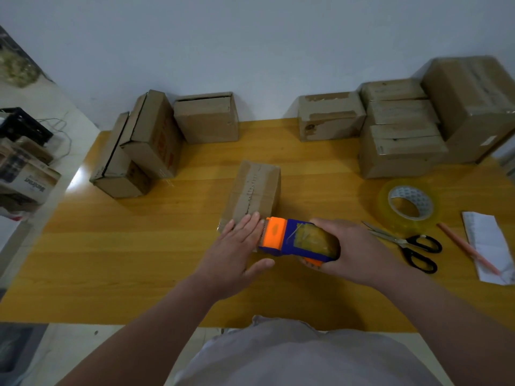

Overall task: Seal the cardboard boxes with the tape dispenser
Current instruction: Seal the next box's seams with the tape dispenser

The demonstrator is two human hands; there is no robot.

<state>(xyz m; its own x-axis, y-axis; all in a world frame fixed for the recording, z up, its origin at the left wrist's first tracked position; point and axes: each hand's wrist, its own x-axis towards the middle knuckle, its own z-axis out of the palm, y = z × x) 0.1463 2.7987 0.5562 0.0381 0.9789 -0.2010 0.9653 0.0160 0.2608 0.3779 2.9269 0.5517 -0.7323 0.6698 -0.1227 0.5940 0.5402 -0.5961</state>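
Note:
A small cardboard box (255,188) stands in the middle of the wooden table (167,260), with a strip of tape along its top seam. My left hand (237,250) lies flat with spread fingers on the box's near end. My right hand (351,252) grips a blue and orange tape dispenser (295,240), whose orange blade end touches the near edge of the box beside my left fingers.
Three boxes (150,140) stand at the back left, and several more (401,129) are stacked at the back right against the wall. A spare roll of clear tape (409,204), black-handled scissors (412,246), a pencil (468,249) and folded paper (490,246) lie on the right.

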